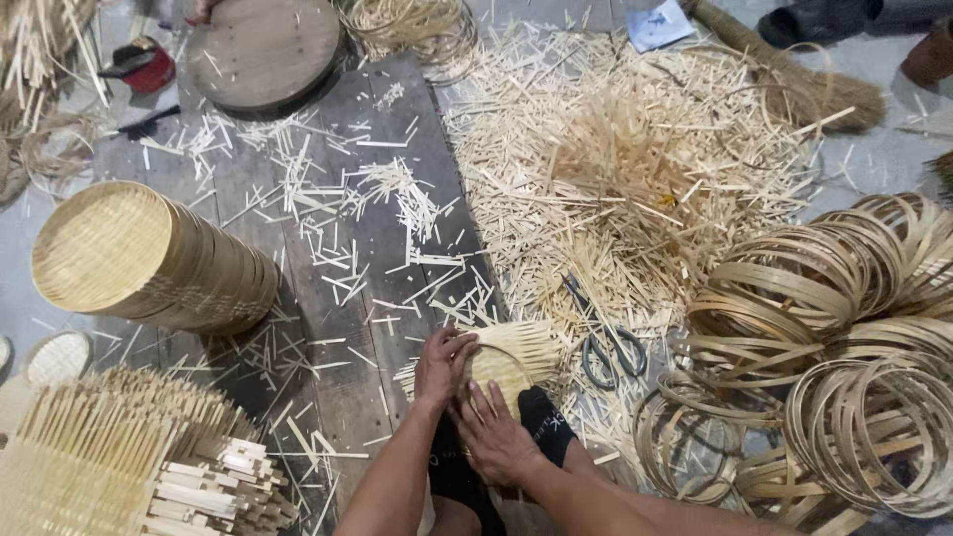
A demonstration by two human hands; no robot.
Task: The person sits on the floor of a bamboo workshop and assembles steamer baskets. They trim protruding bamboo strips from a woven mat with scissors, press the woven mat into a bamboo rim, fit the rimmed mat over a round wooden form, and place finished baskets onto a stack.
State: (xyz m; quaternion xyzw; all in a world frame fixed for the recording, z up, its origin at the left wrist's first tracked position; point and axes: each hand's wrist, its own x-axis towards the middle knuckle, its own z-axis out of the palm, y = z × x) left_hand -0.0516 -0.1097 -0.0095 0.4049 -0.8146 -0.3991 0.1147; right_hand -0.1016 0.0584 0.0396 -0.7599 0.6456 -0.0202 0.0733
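Basket — small, round, pale woven bamboo with loose strip ends fanning out — lies on the floor by a black-socked foot. Left hand grips its rim; right hand presses it, fingers spread. One scissors nearby.

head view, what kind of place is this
Likely a bamboo basket-weaving workshop floor: heaps of bamboo offcuts, coiled bamboo hoops, a stack of finished woven trays, and scissors beside the hands.

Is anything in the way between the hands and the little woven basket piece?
Nothing visible is. The left hand and right hand both already rest on the small woven piece, which lies against a black-socked foot.
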